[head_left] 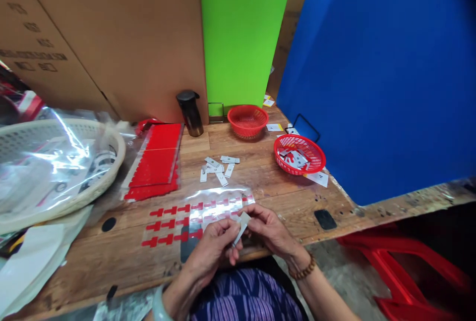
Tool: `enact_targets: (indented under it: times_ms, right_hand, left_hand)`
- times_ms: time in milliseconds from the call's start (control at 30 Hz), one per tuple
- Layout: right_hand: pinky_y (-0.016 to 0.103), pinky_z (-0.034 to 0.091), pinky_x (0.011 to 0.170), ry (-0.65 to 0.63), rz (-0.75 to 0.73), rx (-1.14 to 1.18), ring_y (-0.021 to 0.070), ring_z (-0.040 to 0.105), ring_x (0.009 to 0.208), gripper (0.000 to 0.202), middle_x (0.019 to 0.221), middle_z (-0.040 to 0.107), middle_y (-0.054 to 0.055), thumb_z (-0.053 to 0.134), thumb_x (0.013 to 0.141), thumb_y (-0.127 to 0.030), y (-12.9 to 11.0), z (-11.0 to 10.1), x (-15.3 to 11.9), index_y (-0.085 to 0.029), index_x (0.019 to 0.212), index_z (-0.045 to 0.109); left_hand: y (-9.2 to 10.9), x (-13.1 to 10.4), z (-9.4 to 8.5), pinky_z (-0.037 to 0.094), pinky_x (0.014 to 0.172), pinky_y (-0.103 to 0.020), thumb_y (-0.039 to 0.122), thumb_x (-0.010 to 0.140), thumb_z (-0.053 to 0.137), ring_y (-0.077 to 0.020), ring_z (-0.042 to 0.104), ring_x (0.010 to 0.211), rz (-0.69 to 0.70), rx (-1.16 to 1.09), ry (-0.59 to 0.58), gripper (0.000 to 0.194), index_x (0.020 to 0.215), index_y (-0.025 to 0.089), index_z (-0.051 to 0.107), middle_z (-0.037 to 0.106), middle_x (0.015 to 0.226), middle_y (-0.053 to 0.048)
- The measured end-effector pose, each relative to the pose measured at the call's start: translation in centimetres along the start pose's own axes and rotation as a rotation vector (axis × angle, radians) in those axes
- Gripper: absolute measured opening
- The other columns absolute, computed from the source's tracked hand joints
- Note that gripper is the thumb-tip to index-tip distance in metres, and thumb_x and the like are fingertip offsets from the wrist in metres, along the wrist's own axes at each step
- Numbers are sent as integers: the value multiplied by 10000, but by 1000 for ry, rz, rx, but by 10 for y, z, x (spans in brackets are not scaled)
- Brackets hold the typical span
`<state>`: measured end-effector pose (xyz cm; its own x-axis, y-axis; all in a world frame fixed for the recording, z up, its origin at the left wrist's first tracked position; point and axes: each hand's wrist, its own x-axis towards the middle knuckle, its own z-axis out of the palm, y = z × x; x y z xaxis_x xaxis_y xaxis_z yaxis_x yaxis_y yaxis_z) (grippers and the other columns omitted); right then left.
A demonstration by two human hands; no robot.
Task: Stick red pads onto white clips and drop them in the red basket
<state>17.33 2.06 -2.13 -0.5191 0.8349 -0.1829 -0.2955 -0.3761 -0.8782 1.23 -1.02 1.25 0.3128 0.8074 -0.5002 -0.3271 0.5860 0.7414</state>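
Note:
Between my two hands, near the table's front edge, is a small pale card (243, 224), tilted upward. My left hand (219, 241) pinches its lower left side, while my right hand (267, 227) grips its right side with thumb and fingers. Under and beside the hands lies a clear plastic sheet carrying rows of red T-shaped stickers (167, 224); the hands cover part of its right side. Beyond the sheet, several small white cards (213, 168) are spread in a loose pile.
A red basket (299, 155) with cards stands at right, another red basket (248, 122) behind. A dark bottle (190, 113), red sheets (156, 155) and a big white basket (111, 172) are left. Green (241, 33) and blue panels (379, 73) rise behind; a red stool (405, 261) is lower right.

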Motion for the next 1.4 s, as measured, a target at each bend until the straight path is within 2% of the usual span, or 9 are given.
enact_targets:
  times_ms: [300,400,500,600,667,900,1133,1300,1400]
  right_hand:
    - [215,422,634,132,-98,26,96,520,631,263,726,562,-19,693,735,-391,16,3,-7,-189,884,613]
    - [228,433,657,140,-76,-30,104,544,652,282,738,578,-13,666,765,-362,20,-2,-9,-196,983,597]
    - [246,444,678,268,-83,-205,110,555,686,386,853,583,2,650,770,-340,21,-13,-10,-217,1119,540]
    - [266,442,667,479,-115,-503,131,552,683,237,833,585,14,580,811,-332,18,-27,-10,-199,1008,577]
    - [283,436,683,538,-129,-713,154,561,704,145,795,595,22,528,837,-294,15,-33,-10,-189,907,599]
    - [307,416,740,444,-222,-1103,193,552,802,134,851,605,49,481,841,-185,12,-30,2,-190,873,611]
    - [289,395,706,428,-240,-1235,180,525,767,103,796,570,29,474,817,-130,18,-31,14,-194,774,542]
    - [280,387,663,403,-179,-1289,172,513,728,121,782,548,21,461,784,-79,13,-30,17,-189,770,509]
    - [301,410,716,414,-244,-1282,193,520,806,132,855,555,49,443,821,-90,16,-27,15,-185,851,530]
  left_hand:
    - [-9,4,-2,387,382,-139,299,619,780,-42,497,390,-82,-134,50,280,721,105,605,602,547,-4]
    - [-10,5,-5,400,392,-133,257,612,786,-45,516,411,-99,-161,81,262,735,99,617,616,564,-13]
    - [-7,10,-12,425,409,-134,230,610,782,-53,543,439,-73,-147,159,240,732,97,625,653,617,-39]
    - [-4,19,-21,450,436,-141,214,613,774,-54,553,448,6,-110,226,213,708,89,629,673,655,-55]
    - [-3,25,-24,454,447,-141,216,623,766,-53,558,452,54,-92,255,210,713,82,633,676,667,-56]
    - [-4,54,-19,508,538,-192,273,642,754,-94,620,515,164,-22,250,267,798,96,630,688,675,-58]
    - [-8,82,-11,541,576,-244,300,681,722,-142,661,581,235,99,239,259,843,115,640,685,683,-50]
    - [-14,86,-10,554,600,-243,268,684,727,-158,684,635,217,62,272,240,842,116,628,682,719,-46]
    - [-15,85,-10,554,595,-235,239,678,734,-163,689,638,206,18,293,231,836,111,623,683,716,-43]
